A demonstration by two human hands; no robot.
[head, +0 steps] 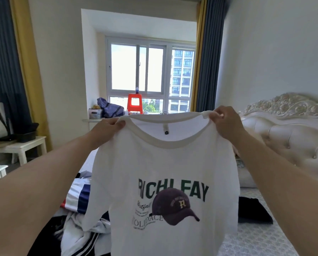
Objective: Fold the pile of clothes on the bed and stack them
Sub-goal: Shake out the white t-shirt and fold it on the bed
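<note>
A white T-shirt (pixel 160 163) with green lettering and a dark cap print hangs upright in front of me, held up above the bed. My left hand (pixel 106 130) pinches its left shoulder beside the collar. My right hand (pixel 226 122) pinches the right shoulder. Behind and below the shirt on the left lies the pile of clothes (pixel 77 218), with a red, white and blue striped piece and a dark garment with white stripes. A folded black garment (pixel 252 211) lies on the bed (pixel 256 241) at the right. The shirt hides much of the pile.
A cream tufted headboard (pixel 293 137) stands at the right. White side tables (pixel 25 146) are at the left, one with dark items on it. At the back, the window sill holds a red stool (pixel 135 104) and bags.
</note>
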